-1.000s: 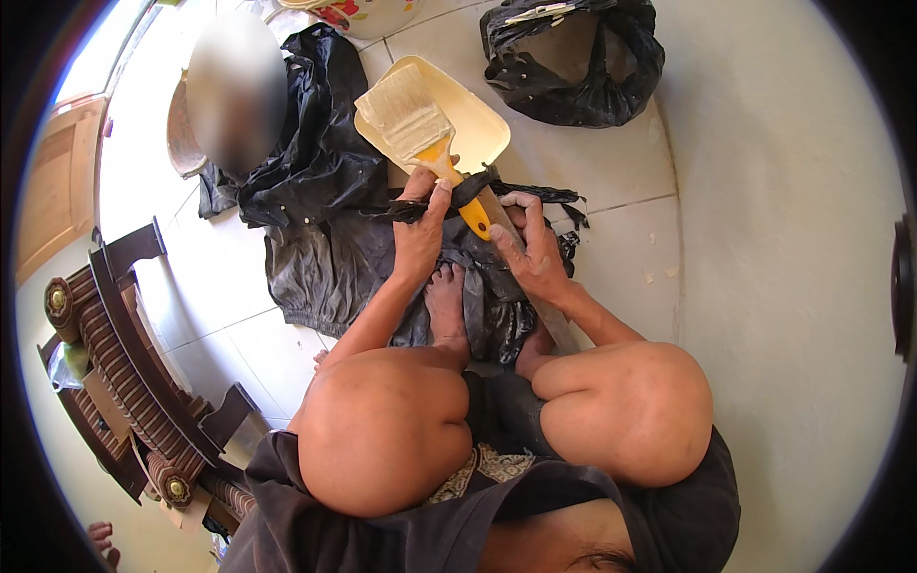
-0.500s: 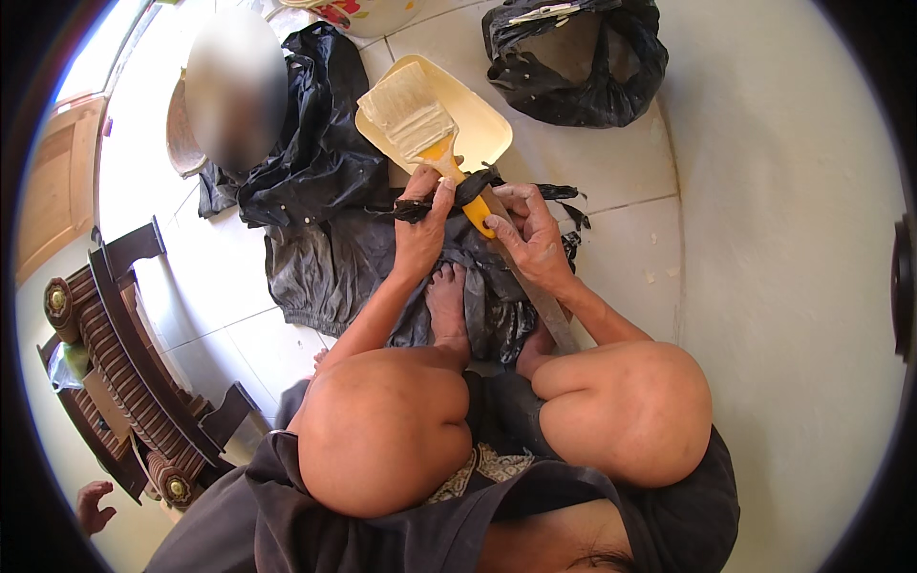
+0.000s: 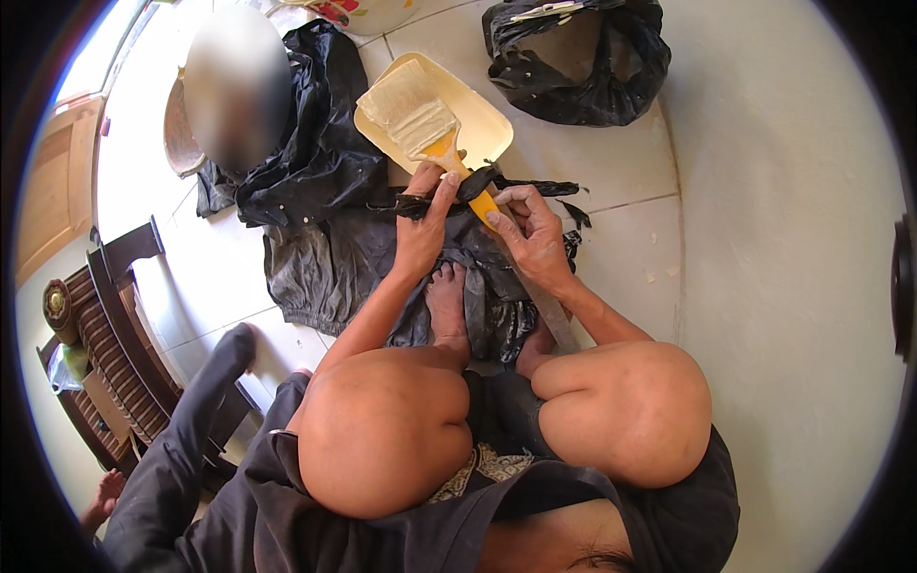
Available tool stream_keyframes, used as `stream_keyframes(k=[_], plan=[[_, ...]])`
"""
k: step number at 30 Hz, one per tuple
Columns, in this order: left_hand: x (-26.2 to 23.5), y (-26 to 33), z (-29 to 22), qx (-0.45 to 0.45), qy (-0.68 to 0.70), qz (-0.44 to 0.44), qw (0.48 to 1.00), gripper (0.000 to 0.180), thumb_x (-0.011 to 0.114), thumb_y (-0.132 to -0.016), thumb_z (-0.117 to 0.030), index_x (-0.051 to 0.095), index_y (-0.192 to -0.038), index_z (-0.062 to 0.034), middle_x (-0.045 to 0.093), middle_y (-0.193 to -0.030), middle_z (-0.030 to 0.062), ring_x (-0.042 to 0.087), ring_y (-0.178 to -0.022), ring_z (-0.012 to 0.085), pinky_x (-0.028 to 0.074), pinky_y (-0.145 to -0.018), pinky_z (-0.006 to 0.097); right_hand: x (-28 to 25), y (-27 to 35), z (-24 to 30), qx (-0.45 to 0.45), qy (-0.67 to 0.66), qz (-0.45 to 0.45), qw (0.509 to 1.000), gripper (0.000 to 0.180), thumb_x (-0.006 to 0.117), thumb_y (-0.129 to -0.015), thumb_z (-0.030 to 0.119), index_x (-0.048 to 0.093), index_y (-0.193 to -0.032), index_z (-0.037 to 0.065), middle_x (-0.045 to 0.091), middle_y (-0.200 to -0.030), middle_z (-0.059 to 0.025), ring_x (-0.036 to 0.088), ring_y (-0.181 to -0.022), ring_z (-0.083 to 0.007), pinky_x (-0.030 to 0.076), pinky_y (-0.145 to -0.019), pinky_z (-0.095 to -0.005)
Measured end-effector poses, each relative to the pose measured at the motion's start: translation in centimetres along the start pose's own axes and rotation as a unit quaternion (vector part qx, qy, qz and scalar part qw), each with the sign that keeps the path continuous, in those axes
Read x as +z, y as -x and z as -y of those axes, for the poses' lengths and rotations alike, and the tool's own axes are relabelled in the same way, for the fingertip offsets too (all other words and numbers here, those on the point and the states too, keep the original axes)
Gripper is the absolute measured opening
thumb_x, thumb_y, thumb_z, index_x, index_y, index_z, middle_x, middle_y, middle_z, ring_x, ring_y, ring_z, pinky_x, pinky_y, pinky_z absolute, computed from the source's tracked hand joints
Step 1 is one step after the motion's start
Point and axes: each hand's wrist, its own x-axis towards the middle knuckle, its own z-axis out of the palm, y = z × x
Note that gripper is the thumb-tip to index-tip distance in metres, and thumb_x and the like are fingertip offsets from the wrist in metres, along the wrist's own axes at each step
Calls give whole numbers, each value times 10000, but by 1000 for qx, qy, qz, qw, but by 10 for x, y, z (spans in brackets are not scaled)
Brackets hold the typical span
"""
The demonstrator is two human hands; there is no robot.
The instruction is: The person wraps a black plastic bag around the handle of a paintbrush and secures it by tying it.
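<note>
A wide paintbrush (image 3: pixel 411 107) with pale, paint-coated bristles and a yellow handle is laid against a flat stick (image 3: pixel 552 313), with a black plastic strip (image 3: pixel 476 181) wrapped round both. My left hand (image 3: pixel 426 199) is closed round the brush handle below the bristles, with one end of the strip by its fingers. My right hand (image 3: pixel 533 237) pinches the handle's lower end together with the stick. The strip's loose end sticks out to the right above this hand. Beneath the bristles lies a cream plastic tray (image 3: pixel 489 134).
Black plastic sheeting (image 3: pixel 325 162) and dark cloth (image 3: pixel 315 277) lie on the tiled floor around my feet. A black bag (image 3: pixel 630 81) stands at the far right, near a pale wall (image 3: pixel 783 239). To the left are a striped wooden chair (image 3: pixel 119 349) and another person's leg (image 3: pixel 181 430).
Another person's trousered leg has come into view at the lower left, in front of the chair. My hands keep their grip, and the strip's loose end has shifted slightly.
</note>
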Motion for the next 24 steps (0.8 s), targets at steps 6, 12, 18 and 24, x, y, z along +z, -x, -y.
stream_keyframes(k=[6, 12, 18, 24], plan=[[0, -4, 1, -14, 23, -5, 1000, 195, 567, -931, -141, 578, -966, 51, 519, -860, 15, 463, -737, 78, 385, -652, 223, -2, 0, -4, -45, 61, -9, 997, 192, 636, -870, 50, 524, -1018, 3, 659, -888, -103, 610, -856, -96, 494, -753, -244], [1, -3, 0, -57, 51, -18, 997, 217, 618, -906, -166, 593, -1014, 21, 578, -872, 19, 483, -758, 61, 403, -669, 214, -2, -1, -6, -48, 67, -18, 996, 187, 631, -873, 57, 527, -1018, 0, 664, -866, -105, 626, -849, -107, 501, -741, -254], [4, 1, -2, -75, 78, -10, 994, 293, 693, -840, -157, 585, -1056, 7, 594, -883, 15, 503, -794, 61, 412, -718, 211, -3, 1, -8, -71, 95, -33, 992, 170, 628, -881, 73, 528, -998, 3, 664, -829, -97, 631, -795, -98, 497, -693, -243], [-1, 6, -2, -94, 89, 15, 992, 324, 741, -781, -111, 593, -1050, -8, 601, -910, 10, 498, -791, 55, 411, -731, 205, 0, 2, 1, -89, 103, -37, 990, 156, 622, -886, 67, 528, -992, 3, 657, -826, -88, 607, -762, -75, 477, -655, -215]])
